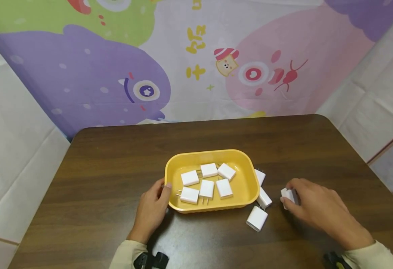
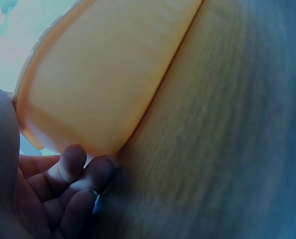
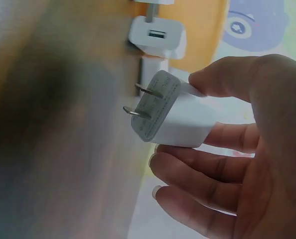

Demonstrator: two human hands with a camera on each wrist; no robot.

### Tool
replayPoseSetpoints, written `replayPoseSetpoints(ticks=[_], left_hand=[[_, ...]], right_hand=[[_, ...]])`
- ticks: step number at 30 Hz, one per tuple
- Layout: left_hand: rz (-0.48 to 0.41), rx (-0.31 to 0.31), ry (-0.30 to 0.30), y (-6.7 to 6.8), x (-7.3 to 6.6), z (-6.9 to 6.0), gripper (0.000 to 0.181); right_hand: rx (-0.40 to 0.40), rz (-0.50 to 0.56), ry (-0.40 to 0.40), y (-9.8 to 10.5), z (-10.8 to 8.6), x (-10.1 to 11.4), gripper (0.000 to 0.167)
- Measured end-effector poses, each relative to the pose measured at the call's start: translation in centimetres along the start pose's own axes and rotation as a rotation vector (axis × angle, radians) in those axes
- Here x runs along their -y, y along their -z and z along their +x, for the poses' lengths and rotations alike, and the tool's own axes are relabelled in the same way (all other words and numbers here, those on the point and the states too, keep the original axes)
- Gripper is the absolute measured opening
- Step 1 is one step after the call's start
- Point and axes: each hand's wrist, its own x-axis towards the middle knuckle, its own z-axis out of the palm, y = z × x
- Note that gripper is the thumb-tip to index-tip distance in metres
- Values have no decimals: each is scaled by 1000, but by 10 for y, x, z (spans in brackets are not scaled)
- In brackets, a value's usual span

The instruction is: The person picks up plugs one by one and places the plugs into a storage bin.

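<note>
My left hand grips the left end of a yellow plastic tray, thumb over the rim and fingers curled against the outer wall. In the left wrist view the fingertips touch the tray's side low down. Several white USB chargers lie loose inside the tray. To its right, my right hand pinches another white charger between thumb and fingers. The right wrist view shows two metal prongs on the held charger, pointing away from the palm.
Just outside the tray's right end, three more white chargers lie on the brown wooden table; the nearest charger sits closest to me. A cartoon-printed cloth hangs behind the table, with white panels at the sides.
</note>
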Motion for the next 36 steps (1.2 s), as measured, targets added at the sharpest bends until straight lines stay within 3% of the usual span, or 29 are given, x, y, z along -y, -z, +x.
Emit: replayPoseSetpoints(ticks=[12, 17, 20, 36], left_hand=[[0, 3, 10, 0, -1, -1, 41], [4, 6, 16, 0, -1, 0, 43], [7, 5, 17, 1, -2, 1, 42], [-4, -3, 7, 0, -1, 1, 41]], right_hand=[[-187, 49, 47, 20, 13, 6, 32], [-314, 62, 89, 23, 20, 16, 30], [-347, 81, 118, 25, 27, 25, 30], [-191, 157, 151, 17, 57, 67, 28]])
